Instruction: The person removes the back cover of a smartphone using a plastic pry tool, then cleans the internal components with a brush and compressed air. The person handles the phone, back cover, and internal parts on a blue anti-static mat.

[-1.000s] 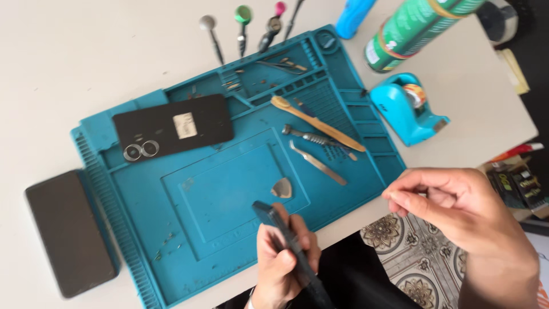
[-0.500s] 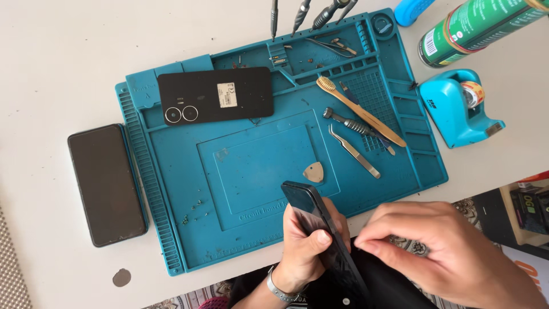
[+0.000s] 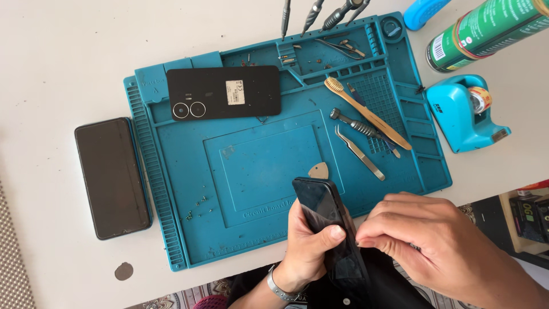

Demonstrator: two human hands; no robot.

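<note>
My left hand (image 3: 306, 243) grips a black phone (image 3: 321, 213) by its lower half, thumb across the glass, over the near edge of the blue repair mat (image 3: 189, 189). My right hand (image 3: 440, 243) is beside it on the right, fingertips pinched together against the phone's right edge. Whether anything sits between those fingertips is hidden. A small tan pick (image 3: 319, 170) lies on the mat just beyond the phone's top. A black phone back cover (image 3: 224, 92) with two camera rings lies at the mat's far left.
A second dark phone (image 3: 112, 177) lies face up on the white table left of the mat. Tweezers (image 3: 359, 153), a wooden brush (image 3: 366, 112) and a metal tool (image 3: 357, 123) rest on the mat's right. A blue tape dispenser (image 3: 464, 114), a green can (image 3: 486, 31) and screwdrivers (image 3: 313, 12) stand beyond.
My right hand came in from the right and now pinches at the phone's edge. The left hand has kept hold of the phone. The camera view shifted, so the mat sits further right in frame.
</note>
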